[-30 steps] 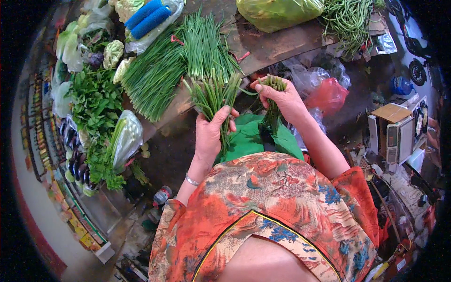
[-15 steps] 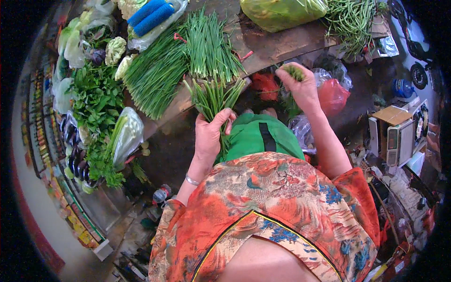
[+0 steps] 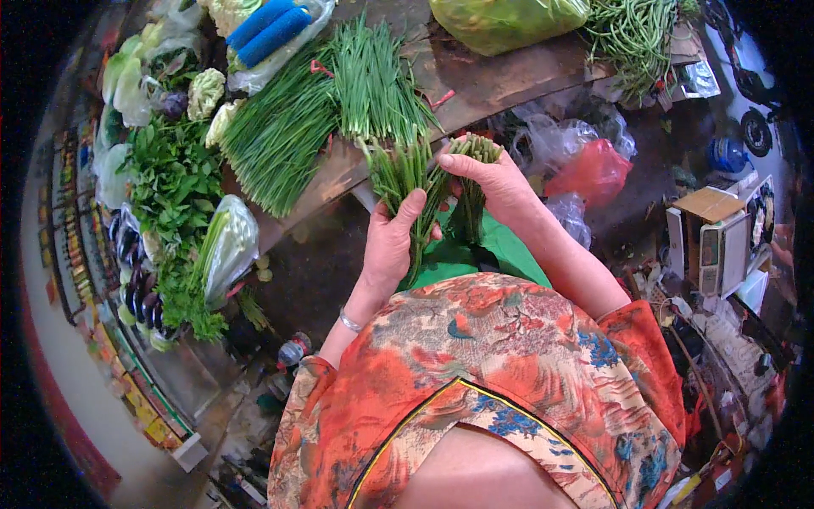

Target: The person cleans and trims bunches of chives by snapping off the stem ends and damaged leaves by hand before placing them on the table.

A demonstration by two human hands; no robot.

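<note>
My left hand point(image 3: 390, 248) is closed round a bunch of leafy green vegetable stems point(image 3: 402, 176), cut ends pointing up and away from me. My right hand point(image 3: 502, 188) grips a second bunch of stems point(image 3: 475, 150), thicker and with its cut ends level at the top. Both bunches hang close together in front of my green apron point(image 3: 514, 254), and their lower ends are partly hidden by my hands. Just beyond, bundles of long garlic chives point(image 3: 280, 140) lie on the wooden table, some with red ties.
Leafy greens point(image 3: 174, 174), eggplants point(image 3: 142, 299) and cauliflower point(image 3: 206, 93) stand at the left. Blue sponge gourd-like rolls point(image 3: 270, 36), a yellow-green plastic bag point(image 3: 513, 24) and long beans point(image 3: 632, 42) lie along the far table. Red and clear plastic bags point(image 3: 591, 170) hang at the right.
My right hand has come left and nearer, bringing its bunch beside the left one. The left hand has shifted slightly right with its bunch.
</note>
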